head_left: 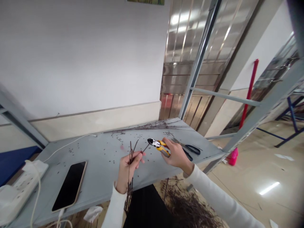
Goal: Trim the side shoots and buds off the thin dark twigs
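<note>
Left hand (127,174) pinches a bunch of twigs (130,155); right hand (175,154) grips yellow-handled cutters (158,146) above the worktop (102,161).
The left fingers (137,161) close around the thin, dark stems, which stick out above and below the fist, and one twig angles up to just beside the cutters' tips. The right hand wraps firmly around the handles, with the steel jaws pointing toward the twig. Scissors (191,149) lie on the grey metal surface just beyond the right hand, among scattered cuttings (117,140). Longer twigs (147,127) lie along the back edge. Farther left are a phone (69,186) and a power strip (23,186). A heap of twigs (187,205) lies on the floor (249,177) below.
</note>
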The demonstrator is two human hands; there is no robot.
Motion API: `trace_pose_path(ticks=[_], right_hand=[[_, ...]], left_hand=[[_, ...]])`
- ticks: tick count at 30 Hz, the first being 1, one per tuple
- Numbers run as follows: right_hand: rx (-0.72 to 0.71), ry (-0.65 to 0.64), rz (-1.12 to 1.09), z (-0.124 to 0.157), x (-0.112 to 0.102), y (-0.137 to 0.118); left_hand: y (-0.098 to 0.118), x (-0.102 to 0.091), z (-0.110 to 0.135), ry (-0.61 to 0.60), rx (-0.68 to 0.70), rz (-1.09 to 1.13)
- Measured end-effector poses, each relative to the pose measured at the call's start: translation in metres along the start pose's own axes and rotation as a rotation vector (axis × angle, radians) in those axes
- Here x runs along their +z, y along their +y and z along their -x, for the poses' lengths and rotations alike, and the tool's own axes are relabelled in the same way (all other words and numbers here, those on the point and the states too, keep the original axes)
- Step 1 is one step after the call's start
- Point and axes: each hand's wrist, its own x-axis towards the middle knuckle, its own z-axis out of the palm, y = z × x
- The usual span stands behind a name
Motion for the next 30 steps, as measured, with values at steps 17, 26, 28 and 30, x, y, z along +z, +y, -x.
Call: trace_pose_path(ticks=[17,26,28,30], right_hand=[[0.373,-0.795,-0.447,-0.002,-0.039,-0.018],[0.436,-0.227,0.406,0.013,0.009,-0.050],[0.416,-0.184,0.404,0.015,0.022,-0.047],[0.402,-0.128,0.364,0.017,0.033,-0.041]], left_hand=[[0.014,-0.019,-0.001,0.048,0.172,-0.352],[-0.005,0.020,0.014,0.227,0.323,-0.508],[-0.008,0.023,0.015,0.247,0.319,-0.463],[-0.007,0.023,0.014,0.263,0.278,-0.409]])
